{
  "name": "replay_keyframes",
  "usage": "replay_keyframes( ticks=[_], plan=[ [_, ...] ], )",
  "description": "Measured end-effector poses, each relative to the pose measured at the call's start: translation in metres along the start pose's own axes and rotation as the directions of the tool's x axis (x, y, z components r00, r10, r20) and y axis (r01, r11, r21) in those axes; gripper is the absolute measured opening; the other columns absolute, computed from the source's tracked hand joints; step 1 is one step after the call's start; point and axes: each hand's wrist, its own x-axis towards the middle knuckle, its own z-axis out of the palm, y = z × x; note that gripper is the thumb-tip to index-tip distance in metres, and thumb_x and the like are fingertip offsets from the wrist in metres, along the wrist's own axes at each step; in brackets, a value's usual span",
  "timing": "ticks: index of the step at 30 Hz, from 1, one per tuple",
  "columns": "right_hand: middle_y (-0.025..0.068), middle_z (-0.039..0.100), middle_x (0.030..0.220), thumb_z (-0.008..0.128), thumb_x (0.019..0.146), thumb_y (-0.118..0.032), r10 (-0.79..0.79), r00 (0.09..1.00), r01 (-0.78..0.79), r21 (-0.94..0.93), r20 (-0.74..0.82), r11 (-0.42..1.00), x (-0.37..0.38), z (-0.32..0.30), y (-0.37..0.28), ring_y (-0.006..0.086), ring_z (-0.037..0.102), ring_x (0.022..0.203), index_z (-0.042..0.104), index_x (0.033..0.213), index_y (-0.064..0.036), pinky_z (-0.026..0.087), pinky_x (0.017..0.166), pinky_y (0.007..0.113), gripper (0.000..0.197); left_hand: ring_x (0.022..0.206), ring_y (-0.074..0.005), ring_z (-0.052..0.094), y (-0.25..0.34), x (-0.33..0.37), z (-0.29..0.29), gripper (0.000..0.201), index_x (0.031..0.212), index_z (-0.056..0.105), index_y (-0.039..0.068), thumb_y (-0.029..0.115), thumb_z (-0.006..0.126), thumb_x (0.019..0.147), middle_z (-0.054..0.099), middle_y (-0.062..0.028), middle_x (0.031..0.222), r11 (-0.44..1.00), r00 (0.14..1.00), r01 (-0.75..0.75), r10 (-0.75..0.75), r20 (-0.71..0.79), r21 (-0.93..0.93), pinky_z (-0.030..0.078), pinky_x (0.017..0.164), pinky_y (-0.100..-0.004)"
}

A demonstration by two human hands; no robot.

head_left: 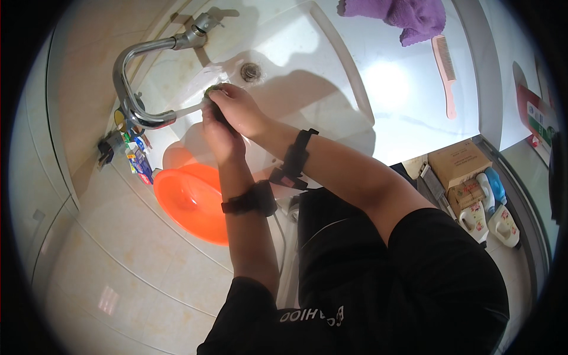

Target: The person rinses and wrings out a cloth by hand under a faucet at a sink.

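Over the white sink basin (296,41), my left hand (220,131) and my right hand (241,111) are closed together. A small dark green thing (211,90) pokes out at their fingertips; my fingers cover most of it, and its kind does not show. Water (189,110) runs from the chrome tap (121,74) onto the fingers of my left hand. The metal drain (250,72) lies just beyond my right hand. Both wrists wear black straps.
An orange basin (189,204) stands left of my left forearm. On the white counter to the right are a pink comb (445,77) and a purple towel (414,18). Lower right hold a cardboard box (458,161) and several bottles (504,225). Small packages (139,163) sit left of the sink.
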Motion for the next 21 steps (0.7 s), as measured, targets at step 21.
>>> replay_keyframes(
  ticks=[21],
  plan=[
    [0.0066,0.065,0.077,0.069,0.098,-0.030,0.081,0.987,-0.037,0.295,-0.138,0.955,0.005,0.018,-0.016,0.0163,0.060,0.064,0.067,0.087,0.0001,0.049,0.059,0.033,0.032,0.114,-0.0233,0.064,0.005,-0.023,0.007,0.050,0.142,0.048,-0.001,0.025,0.066,0.103,0.063,-0.0118,0.131,0.960,0.933,-0.172,0.231,-0.275,0.222,0.056,0.092,-0.0373]
  ],
)
